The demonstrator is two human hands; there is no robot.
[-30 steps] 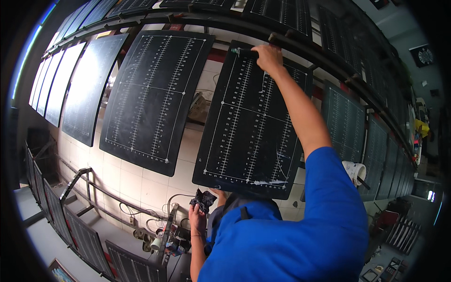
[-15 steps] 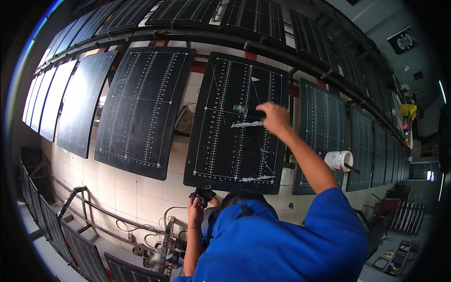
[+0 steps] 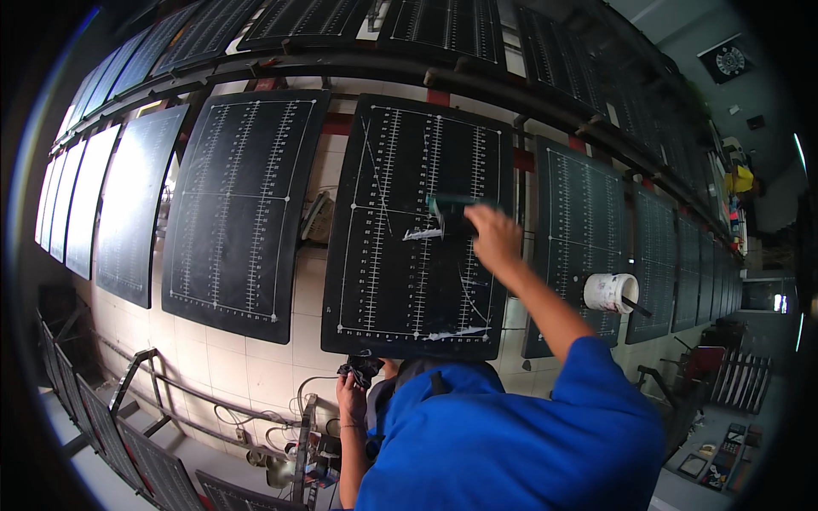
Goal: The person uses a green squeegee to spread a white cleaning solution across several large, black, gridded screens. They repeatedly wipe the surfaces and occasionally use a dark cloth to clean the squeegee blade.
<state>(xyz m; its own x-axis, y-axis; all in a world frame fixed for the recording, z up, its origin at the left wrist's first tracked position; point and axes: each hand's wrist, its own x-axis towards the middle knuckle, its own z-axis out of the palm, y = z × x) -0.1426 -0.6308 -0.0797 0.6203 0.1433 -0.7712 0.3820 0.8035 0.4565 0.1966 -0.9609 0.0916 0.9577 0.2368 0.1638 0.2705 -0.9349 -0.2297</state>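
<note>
In front of me lies a dark panel [image 3: 400, 289] marked with white scale lines and dots. My right hand [image 3: 497, 241] is closed on a scraper [image 3: 446, 207] with a greenish, slightly blurred blade, held against or just over the panel's middle. Beside the blade is a short smear of white paste [image 3: 421, 234]. Another white smear [image 3: 457, 334] runs along the near edge, and thin white streaks cross the scales. My left hand [image 3: 351, 399], low beside the panel's near edge, grips a crumpled black cloth [image 3: 361, 370].
A white bucket [image 3: 608, 292] with a dark stick in it stands on the neighbouring panel [image 3: 579, 230] at right. Another marked panel [image 3: 234, 213] lies to the left. Metal rails [image 3: 358, 68] and more panels run behind. Cables and a metal frame [image 3: 304, 443] are at lower left.
My right hand and the scraper have shifted slightly nearer and left in view. The upper white smear is gone and the middle one looks shorter. My left hand still holds the cloth.
</note>
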